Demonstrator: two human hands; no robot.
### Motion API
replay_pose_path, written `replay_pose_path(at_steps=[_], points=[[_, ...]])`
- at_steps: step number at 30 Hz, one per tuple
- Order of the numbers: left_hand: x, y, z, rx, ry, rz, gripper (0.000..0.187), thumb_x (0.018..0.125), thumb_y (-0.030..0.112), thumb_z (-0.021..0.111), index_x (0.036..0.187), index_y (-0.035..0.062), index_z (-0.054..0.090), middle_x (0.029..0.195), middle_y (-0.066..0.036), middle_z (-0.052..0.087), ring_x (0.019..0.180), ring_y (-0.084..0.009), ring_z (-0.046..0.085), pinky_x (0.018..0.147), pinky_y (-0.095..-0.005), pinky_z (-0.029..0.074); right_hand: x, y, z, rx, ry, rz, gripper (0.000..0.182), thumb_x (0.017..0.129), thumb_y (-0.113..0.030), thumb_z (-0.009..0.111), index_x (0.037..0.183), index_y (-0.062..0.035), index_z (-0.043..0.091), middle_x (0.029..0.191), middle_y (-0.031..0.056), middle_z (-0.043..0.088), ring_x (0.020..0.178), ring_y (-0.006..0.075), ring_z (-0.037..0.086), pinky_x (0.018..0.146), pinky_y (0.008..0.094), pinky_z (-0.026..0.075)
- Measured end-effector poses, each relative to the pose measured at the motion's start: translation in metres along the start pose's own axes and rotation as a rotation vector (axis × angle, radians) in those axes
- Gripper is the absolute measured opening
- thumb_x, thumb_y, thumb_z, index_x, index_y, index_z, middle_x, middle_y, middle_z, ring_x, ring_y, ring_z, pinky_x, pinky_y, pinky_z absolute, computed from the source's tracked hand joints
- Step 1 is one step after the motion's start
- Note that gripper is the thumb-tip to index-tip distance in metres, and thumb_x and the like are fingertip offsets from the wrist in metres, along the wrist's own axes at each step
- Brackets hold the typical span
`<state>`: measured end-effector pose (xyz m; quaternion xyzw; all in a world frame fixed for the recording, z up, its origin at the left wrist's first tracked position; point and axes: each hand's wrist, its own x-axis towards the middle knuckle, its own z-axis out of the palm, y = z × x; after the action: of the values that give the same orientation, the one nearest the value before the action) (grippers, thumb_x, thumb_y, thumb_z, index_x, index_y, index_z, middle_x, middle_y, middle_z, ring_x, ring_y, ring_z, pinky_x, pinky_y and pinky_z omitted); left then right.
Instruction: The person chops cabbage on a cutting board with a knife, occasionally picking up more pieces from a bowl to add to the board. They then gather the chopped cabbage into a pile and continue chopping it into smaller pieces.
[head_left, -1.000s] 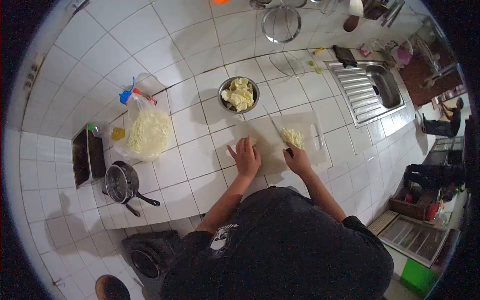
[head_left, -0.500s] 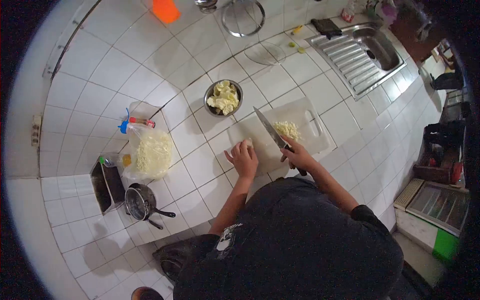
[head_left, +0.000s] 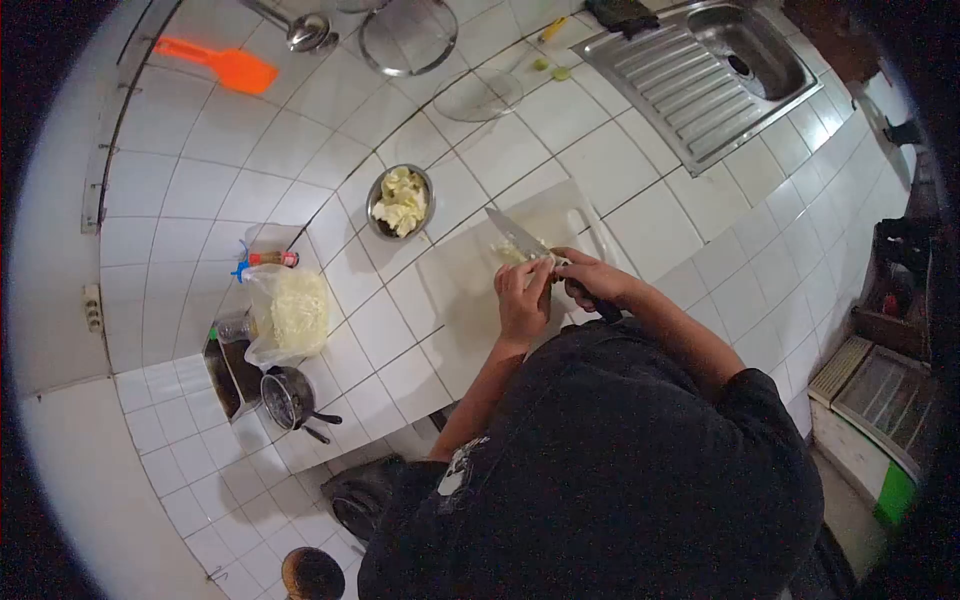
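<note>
Holding one knife (head_left: 516, 235), two hands (head_left: 523, 300) (head_left: 592, 281) over one board (head_left: 448, 290), one bowl (head_left: 430, 192)

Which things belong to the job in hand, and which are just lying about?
In the job: knife in right hand; cutting board; pale chopped bits; likely the metal bowl and plastic bag.

Apparently just about: pans; orange spatula; dark cloth.

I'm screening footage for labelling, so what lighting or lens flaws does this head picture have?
Head view: the wide lens bows the wall tiles and leaves dark, speckled corners; glare whitens the counter tiles by the sink; soft shadows fall on wall and counter; the black shirt is grainy; the pale bits near the knife are too small and soft to separate.
</note>
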<state>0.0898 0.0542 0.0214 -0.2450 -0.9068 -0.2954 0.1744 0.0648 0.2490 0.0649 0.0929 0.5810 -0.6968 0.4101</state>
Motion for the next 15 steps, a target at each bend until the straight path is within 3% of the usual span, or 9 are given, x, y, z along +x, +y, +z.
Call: replay_pose_path(at_steps=[2,6,8,15], points=[[0.008,0.004,0.008,0.013,0.045,-0.016,0.033,0.088,0.011,0.066,0.121,0.0106,0.067,0.111,-0.008,0.062,0.104,-0.0267,0.059,0.098,-0.0495,0.037,0.003,-0.005,-0.019,-0.026,-0.121,-0.003,0.060,0.100,-0.028,0.049,0.153,-0.0114,0.026,0.063,0.0004,0.044,0.045,0.0108,0.042,0.042,0.0270,0.037],[0.024,0.005,0.022,0.053,0.127,-0.020,0.031,0.088,0.011,0.066,0.119,0.0094,0.068,0.109,-0.009,0.063,0.103,-0.0273,0.059,0.098,-0.0468,0.038,-0.012,-0.026,-0.033,-0.006,-0.126,0.012,0.059,0.098,-0.025,0.051,0.152,-0.0131,0.029,0.064,-0.0006,0.044,0.045,0.0102,0.041,0.042,0.0262,0.036],[0.033,0.011,0.022,-0.048,0.180,-0.242,0.029,0.089,0.011,0.066,0.117,0.0087,0.070,0.106,-0.009,0.064,0.100,-0.0275,0.060,0.095,-0.0428,0.040,-0.012,-0.026,-0.046,-0.047,-0.150,-0.001,0.060,0.097,-0.025,0.051,0.151,-0.0127,0.030,0.065,-0.0005,0.045,0.046,0.0100,0.042,0.042,0.0272,0.038],[0.035,-0.011,0.030,0.121,0.211,-0.249,0.026,0.092,0.014,0.064,0.117,0.0063,0.070,0.105,-0.013,0.062,0.100,-0.0296,0.058,0.090,-0.0419,0.045,-0.018,-0.028,-0.066,-0.174,-0.245,0.043,0.058,0.097,-0.025,0.047,0.151,-0.0127,0.031,0.070,0.0010,0.048,0.047,0.0104,0.046,0.042,0.0281,0.042]])
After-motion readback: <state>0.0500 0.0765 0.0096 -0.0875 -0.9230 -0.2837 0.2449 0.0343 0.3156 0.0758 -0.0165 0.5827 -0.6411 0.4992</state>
